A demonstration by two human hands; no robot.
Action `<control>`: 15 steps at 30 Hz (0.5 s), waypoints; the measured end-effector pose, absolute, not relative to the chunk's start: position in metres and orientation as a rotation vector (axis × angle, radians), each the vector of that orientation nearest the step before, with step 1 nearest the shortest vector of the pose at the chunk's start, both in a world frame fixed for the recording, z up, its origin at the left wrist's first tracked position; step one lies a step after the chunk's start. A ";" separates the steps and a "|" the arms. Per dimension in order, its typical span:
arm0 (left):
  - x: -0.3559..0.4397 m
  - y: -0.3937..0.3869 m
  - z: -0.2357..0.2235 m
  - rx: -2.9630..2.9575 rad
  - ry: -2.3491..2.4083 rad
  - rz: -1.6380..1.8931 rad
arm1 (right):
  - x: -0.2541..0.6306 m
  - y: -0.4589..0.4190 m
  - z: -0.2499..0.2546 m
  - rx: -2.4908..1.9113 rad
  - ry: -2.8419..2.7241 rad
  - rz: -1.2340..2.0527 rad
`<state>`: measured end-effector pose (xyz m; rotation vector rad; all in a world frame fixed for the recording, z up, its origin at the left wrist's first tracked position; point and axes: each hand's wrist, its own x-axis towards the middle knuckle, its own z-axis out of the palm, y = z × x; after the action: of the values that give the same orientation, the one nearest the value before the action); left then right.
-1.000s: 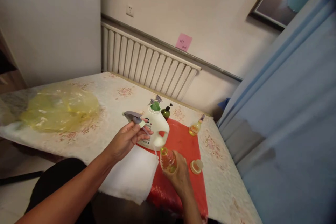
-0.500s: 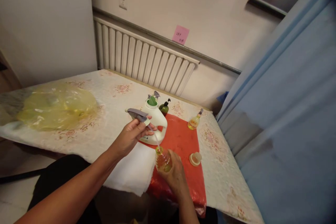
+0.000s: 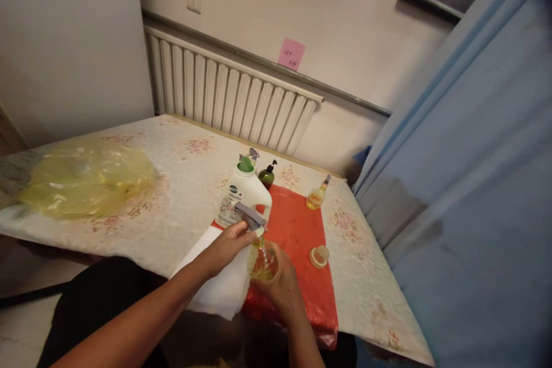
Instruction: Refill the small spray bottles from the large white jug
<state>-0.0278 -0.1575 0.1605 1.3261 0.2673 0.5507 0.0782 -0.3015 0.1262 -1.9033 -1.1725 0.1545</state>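
My left hand (image 3: 235, 240) grips a grey and white trigger spray head (image 3: 250, 217) just over the neck of a clear bottle. Round that clear bottle (image 3: 261, 261), which is tilted and has yellowish liquid in it, the fingers of my right hand (image 3: 280, 279) are wrapped. The dip tube no longer shows between head and neck; whether the head sits fully on the neck I cannot tell. Behind the spray head stands a white jug (image 3: 245, 190) with a handle, its mouth uncapped and green inside. A pale cap (image 3: 319, 256) lies right of my right hand.
A red plastic sheet (image 3: 297, 224) and a white cloth (image 3: 224, 290) lie on the floral tablecloth (image 3: 176, 184). Farther back stand a green pump bottle (image 3: 266, 177) and a yellow spray bottle (image 3: 317, 198). A yellow plastic bag (image 3: 86, 178) lies left; a blue curtain (image 3: 452, 172) hangs right.
My left hand has brought the spray head down and right to the bottle's neck, its tube passing into the bottle. The jug's label now shows more. The view has shifted slightly.
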 end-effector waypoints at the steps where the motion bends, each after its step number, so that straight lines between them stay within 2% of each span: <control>1: -0.028 -0.158 0.158 1.346 0.266 0.527 | 0.078 -0.302 0.128 -1.902 -1.162 0.159; 15: -0.027 -0.160 0.143 1.433 0.254 0.495 | 0.077 -0.304 0.124 -1.860 -1.105 0.161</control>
<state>-0.0271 -0.1598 0.1433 1.4328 0.2537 0.4953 0.0770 -0.3044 0.1241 -1.8600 -1.1050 0.1611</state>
